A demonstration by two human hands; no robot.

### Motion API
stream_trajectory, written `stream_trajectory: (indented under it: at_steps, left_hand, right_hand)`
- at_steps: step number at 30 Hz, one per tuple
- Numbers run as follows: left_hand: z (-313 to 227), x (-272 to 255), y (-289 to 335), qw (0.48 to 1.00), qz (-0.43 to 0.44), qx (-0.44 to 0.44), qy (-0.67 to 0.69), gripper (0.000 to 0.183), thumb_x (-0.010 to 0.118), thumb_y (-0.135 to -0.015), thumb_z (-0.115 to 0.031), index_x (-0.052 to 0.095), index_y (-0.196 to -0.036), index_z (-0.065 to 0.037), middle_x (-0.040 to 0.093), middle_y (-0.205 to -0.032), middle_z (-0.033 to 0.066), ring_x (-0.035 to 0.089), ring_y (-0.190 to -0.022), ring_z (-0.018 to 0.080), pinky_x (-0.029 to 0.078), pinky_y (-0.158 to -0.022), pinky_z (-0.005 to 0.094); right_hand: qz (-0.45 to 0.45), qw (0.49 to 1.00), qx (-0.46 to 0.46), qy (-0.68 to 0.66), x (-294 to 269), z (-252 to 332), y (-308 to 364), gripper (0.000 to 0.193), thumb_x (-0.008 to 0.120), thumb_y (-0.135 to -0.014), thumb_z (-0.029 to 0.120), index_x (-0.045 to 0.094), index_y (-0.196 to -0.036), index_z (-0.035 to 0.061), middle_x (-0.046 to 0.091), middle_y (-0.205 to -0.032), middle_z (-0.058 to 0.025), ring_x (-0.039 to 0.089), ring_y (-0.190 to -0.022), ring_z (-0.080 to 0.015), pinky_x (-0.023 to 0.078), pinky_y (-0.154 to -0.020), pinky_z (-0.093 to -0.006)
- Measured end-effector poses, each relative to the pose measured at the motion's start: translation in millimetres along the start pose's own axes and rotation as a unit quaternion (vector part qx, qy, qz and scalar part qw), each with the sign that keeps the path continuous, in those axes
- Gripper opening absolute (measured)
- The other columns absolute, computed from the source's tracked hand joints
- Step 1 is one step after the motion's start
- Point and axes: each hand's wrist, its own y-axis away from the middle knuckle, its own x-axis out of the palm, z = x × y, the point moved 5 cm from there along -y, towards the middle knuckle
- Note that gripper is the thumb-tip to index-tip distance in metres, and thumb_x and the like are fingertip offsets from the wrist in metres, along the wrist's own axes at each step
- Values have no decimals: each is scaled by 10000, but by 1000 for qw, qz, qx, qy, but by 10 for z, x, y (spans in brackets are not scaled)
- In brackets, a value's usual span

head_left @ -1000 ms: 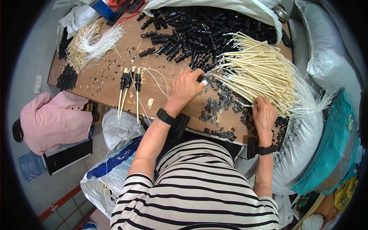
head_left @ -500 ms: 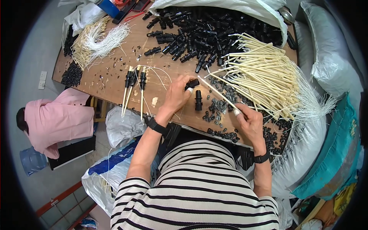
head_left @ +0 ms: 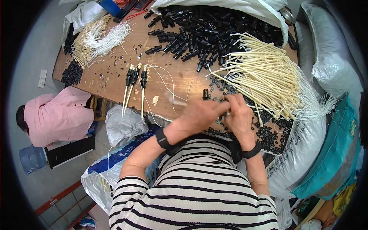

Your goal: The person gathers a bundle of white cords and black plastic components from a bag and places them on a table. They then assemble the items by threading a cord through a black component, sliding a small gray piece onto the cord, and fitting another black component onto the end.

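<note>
Head view, looking down on a brown table (head_left: 182,74). The left hand (head_left: 200,116), blurred, and the right hand (head_left: 239,116) meet above the near edge, right of its middle, with their fingers bent towards one another; whether either grasps anything is hidden, so the grip of both cannot be told. One black fitting (head_left: 206,93) shows just beyond the left hand, apart from the far heap. Left of the hands, three cream rods (head_left: 143,99) reach over the near edge, each bearing black parts close to its far end — judged to be joined pieces. Loose stock occupies the rest: a heap of black fittings (head_left: 191,41) towards the far edge, partly beneath a white sack (head_left: 230,4); a pile of rods with white threads (head_left: 264,73) by the right edge; small dark pieces (head_left: 268,135) about the near right corner. By this count three appear done and most remains — presumably an early stage, although the threaded bundle (head_left: 109,38) near the left edge cannot be classed.
</note>
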Motion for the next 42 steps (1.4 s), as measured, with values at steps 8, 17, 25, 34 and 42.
stream_trajectory:
  at_steps: [8, 17, 25, 34, 42]
  left_hand:
    - [980, 83, 406, 923, -15, -372, 97, 87, 620, -840, -143, 652, -861, -64, 614, -677, 70, 596, -591, 201, 439, -535, 324]
    - [627, 243, 215, 878, -24, -306, 367, 177, 658, -766, -32, 678, -942, -20, 598, -670, -6, 511, -585, 73, 417, -530, 241]
    - [449, 112, 209, 969, 15, -215, 121, 365, 528, -713, 53, 645, -1040, -59, 606, -880, 148, 600, -877, 332, 467, -730, 399]
    - [339, 186, 190, 976, 53, -165, 130, 408, 528, -709, 66, 616, -1088, -55, 622, -928, 148, 590, -932, 367, 471, -778, 418]
    - [317, 220, 201, 930, 104, -162, 312, 454, 529, -702, 80, 576, -1136, -48, 633, -935, 144, 623, -915, 314, 480, -824, 391]
  right_hand:
    - [2, 747, 116, -655, -490, -551, 112, 121, 702, -834, 175, 660, -820, 63, 682, -914, -45, 537, -618, -106, 464, -580, -242]
    - [60, 994, -39, -80, 133, 89, 94, 276, 737, -748, 120, 655, -1009, 83, 651, -740, -103, 640, -596, -239, 486, -537, -316]
    - [-49, 993, 0, -110, -30, 51, 58, 141, 636, -795, 88, 703, -919, 81, 624, -617, -128, 613, -515, -273, 470, -488, -353]
    - [-16, 994, -22, -105, 91, 22, 108, 149, 649, -801, 79, 689, -944, 60, 643, -674, -130, 622, -542, -255, 479, -514, -335]
    - [76, 982, -67, -161, 80, 83, 119, 190, 616, -827, 39, 620, -1016, 39, 646, -737, -165, 648, -636, -326, 505, -567, -369]
